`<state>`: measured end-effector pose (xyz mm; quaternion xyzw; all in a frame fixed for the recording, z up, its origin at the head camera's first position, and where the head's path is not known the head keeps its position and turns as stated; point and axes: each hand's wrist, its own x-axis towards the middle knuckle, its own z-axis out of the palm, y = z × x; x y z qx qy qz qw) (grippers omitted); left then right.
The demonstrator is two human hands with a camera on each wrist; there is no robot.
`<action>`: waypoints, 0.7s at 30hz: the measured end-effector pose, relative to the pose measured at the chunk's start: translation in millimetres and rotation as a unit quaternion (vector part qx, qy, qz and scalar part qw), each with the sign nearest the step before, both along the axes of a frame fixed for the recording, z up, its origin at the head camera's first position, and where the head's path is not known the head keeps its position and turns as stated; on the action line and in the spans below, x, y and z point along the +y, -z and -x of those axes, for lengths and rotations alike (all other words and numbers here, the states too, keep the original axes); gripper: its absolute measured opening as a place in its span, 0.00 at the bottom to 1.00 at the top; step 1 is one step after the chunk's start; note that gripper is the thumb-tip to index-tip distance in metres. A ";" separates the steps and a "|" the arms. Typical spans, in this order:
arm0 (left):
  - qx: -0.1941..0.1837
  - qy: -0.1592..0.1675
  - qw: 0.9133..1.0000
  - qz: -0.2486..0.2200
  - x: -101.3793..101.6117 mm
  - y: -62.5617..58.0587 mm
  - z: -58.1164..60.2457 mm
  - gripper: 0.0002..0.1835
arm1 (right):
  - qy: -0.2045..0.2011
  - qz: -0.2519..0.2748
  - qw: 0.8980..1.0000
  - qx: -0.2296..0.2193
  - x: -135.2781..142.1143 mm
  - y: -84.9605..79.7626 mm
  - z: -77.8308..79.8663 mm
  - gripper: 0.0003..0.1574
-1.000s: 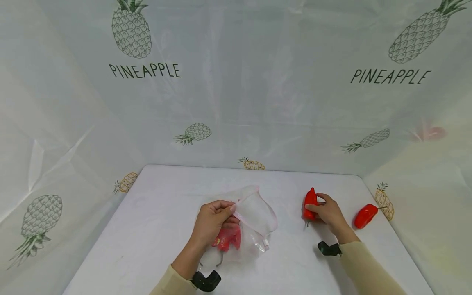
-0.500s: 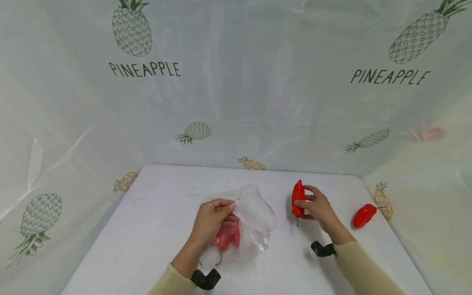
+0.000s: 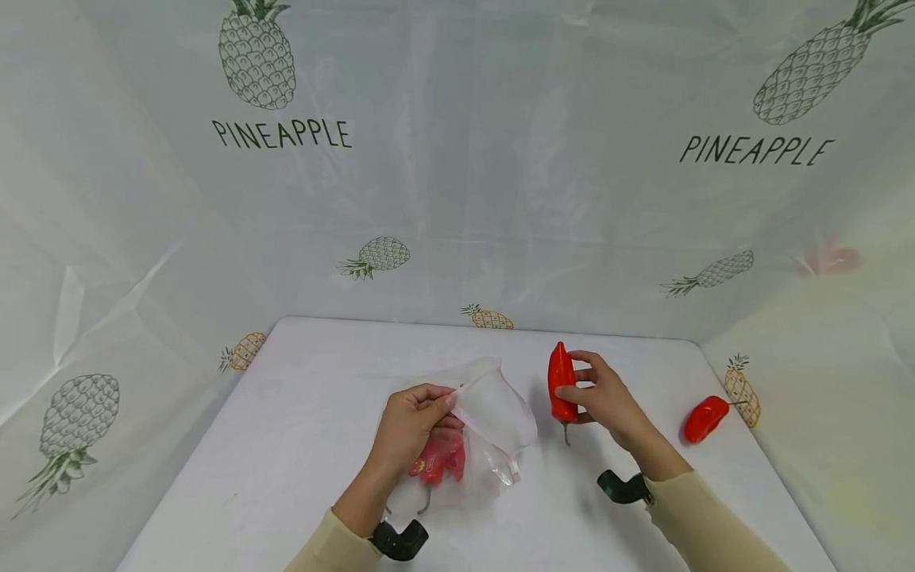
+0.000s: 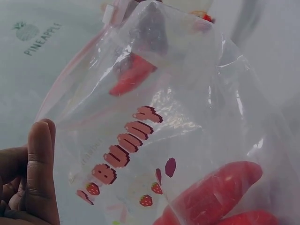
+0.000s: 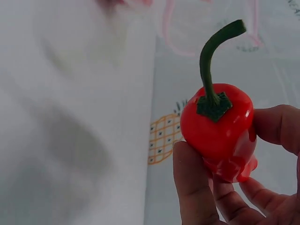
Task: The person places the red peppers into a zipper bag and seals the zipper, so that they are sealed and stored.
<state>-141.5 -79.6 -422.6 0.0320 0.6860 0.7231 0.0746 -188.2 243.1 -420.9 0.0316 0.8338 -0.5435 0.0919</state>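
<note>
My left hand (image 3: 409,425) pinches the rim of a clear zip bag (image 3: 496,409) with pink edging. Red peppers (image 4: 215,192) lie inside the bag, and printed lettering reading "BUNNY" shows on its side in the left wrist view. To the right of the bag, my right hand (image 3: 608,401) grips a red pepper (image 3: 562,383) between thumb and fingers, raised off the table with its tip up in the head view. The green stem of this pepper (image 5: 218,126) faces the camera in the right wrist view.
Another red pepper (image 3: 705,419) lies near the right edge of the white table (image 3: 300,397). A pale curtain (image 3: 457,175) printed with pineapples hangs behind and at both sides. A blurred reddish shape (image 3: 832,260) shows at the curtain on the right.
My right hand has lifted the pepper from the table and carried it leftwards towards the bag. My left hand keeps its hold on the bag's rim, nearly unmoved.
</note>
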 end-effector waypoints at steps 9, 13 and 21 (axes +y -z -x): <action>0.003 -0.002 1.000 0.004 0.1 -1.3 -0.8 0.16 | -0.037 0.003 0.999 0.010 -16.7 -24.3 -15.2 0.53; 0.005 -0.002 1.000 0.002 0.2 -1.3 -0.6 0.16 | -0.059 0.008 0.998 0.006 -23.4 -32.8 -21.4 0.51; 0.011 -0.006 1.000 -0.002 2.0 -2.5 -0.8 0.13 | -0.108 0.024 0.994 -0.014 -38.3 -47.1 -33.8 0.43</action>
